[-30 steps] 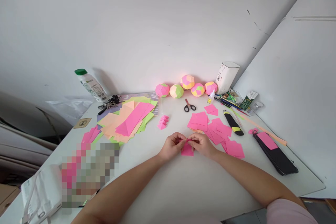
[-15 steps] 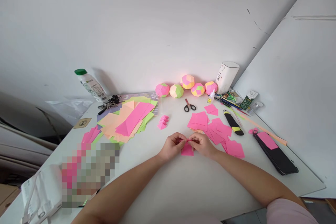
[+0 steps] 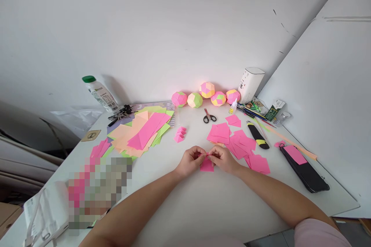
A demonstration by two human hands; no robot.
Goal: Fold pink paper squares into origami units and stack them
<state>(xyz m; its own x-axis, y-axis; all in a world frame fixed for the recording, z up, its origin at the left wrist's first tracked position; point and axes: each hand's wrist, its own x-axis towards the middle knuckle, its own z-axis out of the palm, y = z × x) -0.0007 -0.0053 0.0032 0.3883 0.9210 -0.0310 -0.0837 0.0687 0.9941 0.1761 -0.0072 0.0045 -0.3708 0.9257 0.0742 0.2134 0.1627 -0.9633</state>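
A small pink paper square (image 3: 206,165) is pinched along its far edge by both hands, near the middle of the table. My left hand (image 3: 191,159) is closed, thumb and forefinger on the paper's left side. Opposite it, my right hand (image 3: 222,158) grips the right side, the fingertips almost meeting. The fingers partly cover the paper's top edge. Just beyond my right hand lie loose pink paper squares (image 3: 219,132). Past my left hand sits a short row of folded pink paper pieces (image 3: 180,134).
Scissors (image 3: 209,116) lie behind the squares, with several paper balls (image 3: 194,100) along the wall. A glue bottle (image 3: 232,107), a box cutter (image 3: 257,135) and a black pouch (image 3: 304,170) are on the right. Coloured sheets (image 3: 145,129), keys (image 3: 123,112) and a bottle (image 3: 101,94) occupy the left.
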